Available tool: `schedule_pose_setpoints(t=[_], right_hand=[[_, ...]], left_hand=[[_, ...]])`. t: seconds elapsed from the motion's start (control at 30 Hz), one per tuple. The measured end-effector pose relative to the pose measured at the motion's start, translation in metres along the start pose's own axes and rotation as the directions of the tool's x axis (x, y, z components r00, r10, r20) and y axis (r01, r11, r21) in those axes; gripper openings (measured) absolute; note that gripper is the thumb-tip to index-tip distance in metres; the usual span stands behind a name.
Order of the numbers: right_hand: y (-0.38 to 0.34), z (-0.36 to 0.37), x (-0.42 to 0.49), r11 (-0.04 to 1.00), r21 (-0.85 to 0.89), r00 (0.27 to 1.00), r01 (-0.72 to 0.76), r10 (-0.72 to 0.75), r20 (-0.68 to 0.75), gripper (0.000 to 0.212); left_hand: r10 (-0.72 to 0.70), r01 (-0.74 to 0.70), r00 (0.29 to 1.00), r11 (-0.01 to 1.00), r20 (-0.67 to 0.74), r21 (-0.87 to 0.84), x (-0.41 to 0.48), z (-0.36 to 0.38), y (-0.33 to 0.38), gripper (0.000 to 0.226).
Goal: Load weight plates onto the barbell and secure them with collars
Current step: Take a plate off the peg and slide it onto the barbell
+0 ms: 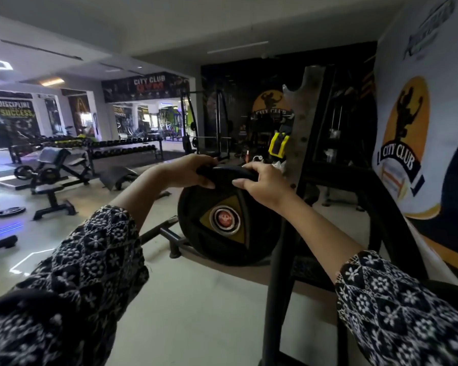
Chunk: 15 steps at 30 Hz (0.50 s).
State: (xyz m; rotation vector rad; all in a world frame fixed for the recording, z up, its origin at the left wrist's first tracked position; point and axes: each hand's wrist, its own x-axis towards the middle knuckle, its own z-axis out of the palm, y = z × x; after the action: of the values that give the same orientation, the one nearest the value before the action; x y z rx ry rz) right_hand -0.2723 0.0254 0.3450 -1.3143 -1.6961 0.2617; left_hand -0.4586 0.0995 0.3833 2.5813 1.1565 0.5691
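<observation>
Right then, you had both hands on the top rim of the black weight plate [222, 223], which stood upright on edge just right of the frame's centre. Your left hand [188, 171] was clamped over the rim at about 11 o'clock on the plate, fingers curled across the far side and the thumb pressed on the near face. Your right hand [262, 180] was clamped on the rim at about 1 o'clock, thumb pointing inward toward the other thumb, the two hands close but apart. On the plate's near face you could see a gold triangular panel and a round red and silver hub [224, 220] at the middle, where the end of the barbell sat; whether the plate was fully seated on the sleeve, you could not tell. A dark rack upright [280, 273] ran down at 5 o'clock from the plate, just beside its lower right edge. Both your forearms came in from the lower corners in black sleeves [85, 273] with a white flower print. At 9 o'clock, well apart from you, stood a bench [53, 178], with a loose plate [10, 211] lying flat on the pale floor near it. At 3 o'clock a wall logo [402, 143] read CITY CLUB.
</observation>
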Motion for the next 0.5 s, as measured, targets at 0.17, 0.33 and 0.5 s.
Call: schedule_pose_setpoints(t=[0.17,0.33,0.5], right_hand=[[0.030,0.015,0.012,0.949,-0.305,0.981,0.078,-0.127,-0.146,0.047],[0.073,0.021,0.024,0.792,-0.570,0.865,0.218,-0.427,-0.264,0.050],[0.114,0.017,0.050,0.618,-0.747,0.763,0.246,-0.599,-0.244,0.043]], left_hand=[[0.038,-0.062,0.993,0.974,-0.110,-0.219,0.016,0.025,-0.014,0.053],[0.022,-0.123,0.884,0.974,-0.467,-0.189,0.048,0.089,-0.035,0.059],[0.108,-0.184,0.817,0.980,-0.566,-0.080,0.087,0.107,-0.042,0.059]])
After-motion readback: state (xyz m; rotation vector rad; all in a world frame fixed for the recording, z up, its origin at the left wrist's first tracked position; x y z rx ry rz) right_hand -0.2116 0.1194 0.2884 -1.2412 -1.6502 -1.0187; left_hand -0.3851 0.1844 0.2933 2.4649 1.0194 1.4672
